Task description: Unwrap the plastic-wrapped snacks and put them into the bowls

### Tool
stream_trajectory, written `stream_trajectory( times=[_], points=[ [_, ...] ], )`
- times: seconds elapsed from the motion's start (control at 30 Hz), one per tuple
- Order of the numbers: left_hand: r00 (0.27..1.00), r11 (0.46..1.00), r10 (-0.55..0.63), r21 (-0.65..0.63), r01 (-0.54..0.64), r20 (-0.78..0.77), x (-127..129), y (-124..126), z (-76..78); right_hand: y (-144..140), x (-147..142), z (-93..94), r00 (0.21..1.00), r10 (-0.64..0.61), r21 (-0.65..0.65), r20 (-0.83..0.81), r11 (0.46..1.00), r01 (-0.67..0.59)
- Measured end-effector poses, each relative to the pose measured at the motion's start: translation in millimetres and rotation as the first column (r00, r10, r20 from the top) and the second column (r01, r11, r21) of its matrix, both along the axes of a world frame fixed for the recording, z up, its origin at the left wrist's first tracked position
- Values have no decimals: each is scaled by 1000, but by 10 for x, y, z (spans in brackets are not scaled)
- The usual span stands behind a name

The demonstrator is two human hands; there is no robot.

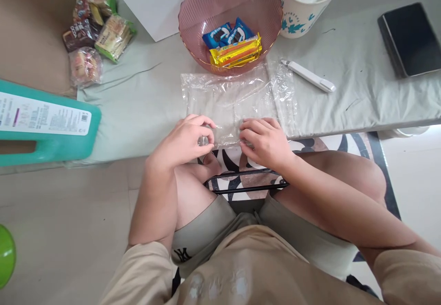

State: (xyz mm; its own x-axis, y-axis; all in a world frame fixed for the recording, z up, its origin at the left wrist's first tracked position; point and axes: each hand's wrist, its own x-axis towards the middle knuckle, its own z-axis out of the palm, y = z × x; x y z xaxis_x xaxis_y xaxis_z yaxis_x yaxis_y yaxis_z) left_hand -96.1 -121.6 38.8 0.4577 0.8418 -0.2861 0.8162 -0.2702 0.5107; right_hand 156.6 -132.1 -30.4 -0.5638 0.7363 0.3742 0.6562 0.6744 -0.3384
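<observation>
I judge I am opening the clear plastic bag: my left hand and right hand both pinch its near edge, fingers curled shut, and next must pull it apart.

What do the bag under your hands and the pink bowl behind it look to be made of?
Bag: thin clear plastic film, glossy; it wrinkles, glints, and the grey cover shows through. Both hands, left hand and right hand, pinch its near edge. Pink bowl: likely translucent rigid plastic, ribbed, though tinted glass is possible.
</observation>
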Motion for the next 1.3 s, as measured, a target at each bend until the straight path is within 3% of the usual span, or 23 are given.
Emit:
stream_trajectory(
  times=[0.37, 0.5, 0.6, 0.7, 0.87, 0.97, 1.07, 1.2, 1.3],
  points=[
    [1000, 1000, 7, -9, -7, -4, 73, 32, -44, -4, 12, 10, 1000, 16, -28, -3, 999, -16],
    [984, 994, 103, 11, -105, 148, -5, 45, -1, -89, 76, 163, 1000, -2, -29, 23, 1000, 2],
    [947, 975, 220, -53, -214, 235, -78, 42, 26, -117, 212, 271, 999, -48, -7, 26, 999, 49],
    [904, 949, 314, -87, -302, 289, -135, 47, 36, -52, 408, 316, 999, -41, -69, 2, 997, 41],
    [895, 936, 352, -71, -346, 274, -201, 103, 29, 134, 713, 427, 979, -15, -215, -204, 976, -30],
    [884, 939, 342, -88, -332, 318, -267, 135, 3, 192, 788, 534, 912, -154, -406, -380, 914, -15],
    [828, 938, 347, -148, -314, 440, -335, 155, -42, 214, 774, 554, 798, -387, -568, -463, 820, 69],
    [658, 924, 368, -175, -341, 658, -310, 199, -117, 268, 712, 421, 575, -621, -665, -533, 728, 170],
    [504, 830, 498, -221, -512, 706, -187, 253, -173, 325, 675, 341, 489, -641, -668, -592, 729, 148]
  ],
)
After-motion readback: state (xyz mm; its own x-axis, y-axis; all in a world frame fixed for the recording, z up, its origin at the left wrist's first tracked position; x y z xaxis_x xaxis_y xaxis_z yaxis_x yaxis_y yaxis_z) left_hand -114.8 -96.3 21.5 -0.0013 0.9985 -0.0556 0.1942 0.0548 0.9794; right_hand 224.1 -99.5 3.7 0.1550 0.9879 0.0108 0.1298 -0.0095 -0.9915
